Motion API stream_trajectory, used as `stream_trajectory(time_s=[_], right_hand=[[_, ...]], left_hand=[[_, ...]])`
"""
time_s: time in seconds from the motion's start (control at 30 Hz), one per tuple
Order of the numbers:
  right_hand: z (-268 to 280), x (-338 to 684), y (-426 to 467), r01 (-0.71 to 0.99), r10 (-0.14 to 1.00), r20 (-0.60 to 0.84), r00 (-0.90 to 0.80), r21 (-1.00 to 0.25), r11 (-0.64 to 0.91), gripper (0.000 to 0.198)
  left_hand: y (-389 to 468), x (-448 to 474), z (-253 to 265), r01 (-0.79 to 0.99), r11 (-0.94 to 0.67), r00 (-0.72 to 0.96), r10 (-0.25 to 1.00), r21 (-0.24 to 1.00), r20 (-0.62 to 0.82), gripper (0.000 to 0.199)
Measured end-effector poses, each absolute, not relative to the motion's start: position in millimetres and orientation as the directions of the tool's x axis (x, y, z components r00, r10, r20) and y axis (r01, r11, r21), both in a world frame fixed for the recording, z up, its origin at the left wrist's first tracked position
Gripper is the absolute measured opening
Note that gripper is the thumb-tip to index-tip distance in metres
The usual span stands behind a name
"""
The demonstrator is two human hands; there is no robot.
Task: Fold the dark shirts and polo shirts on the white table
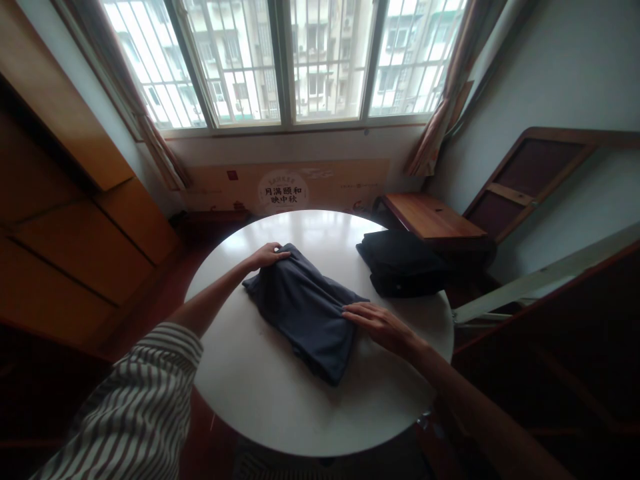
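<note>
A dark grey cloth garment (315,320) lies creased and partly folded across the round white table (250,400). My left hand (269,255) pinches its upper left corner, which is lifted a little off the tabletop. On the garment's right side, my right hand (373,323) has its fingers pressed together on the cloth; the thumb is hidden. Creases run through the fabric between both hands. Beyond my right hand, a folded stack of black cloth (405,263) rests near the table's right edge.
A low wooden table (435,217) stands behind on the right, beside a leaning wooden frame (525,180). Wooden cabinets (75,247) line the left side. Barred windows (325,60) and a printed banner (225,183) are straight ahead.
</note>
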State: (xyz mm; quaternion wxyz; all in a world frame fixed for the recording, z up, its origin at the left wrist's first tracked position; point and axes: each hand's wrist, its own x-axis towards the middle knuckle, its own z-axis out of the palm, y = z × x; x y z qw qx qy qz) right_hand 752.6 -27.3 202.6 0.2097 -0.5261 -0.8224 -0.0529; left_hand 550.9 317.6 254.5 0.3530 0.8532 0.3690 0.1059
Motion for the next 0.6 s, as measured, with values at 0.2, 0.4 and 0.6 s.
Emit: stream_trajectory(time_s=[0.2, 0.4, 0.6], right_hand=[[221, 722, -31, 0.890, 0.864, 0.288, -0.413, -0.073, 0.449, 0.059], [243, 673, -34, 0.778, 0.810, 0.152, -0.566, -0.225, 0.586, 0.074], [224, 632, -19, 0.898, 0.916, 0.220, -0.335, -0.220, 0.381, 0.065]], left_hand=[[325, 552, 259, 0.602, -0.399, 0.693, 0.691, 0.691, -0.205, 0.068], [321, 521, 251, 0.581, -0.270, 0.730, 0.589, 0.768, -0.346, 0.064], [315, 526, 257, 0.476, -0.272, 0.782, 0.565, 0.836, -0.262, 0.063]])
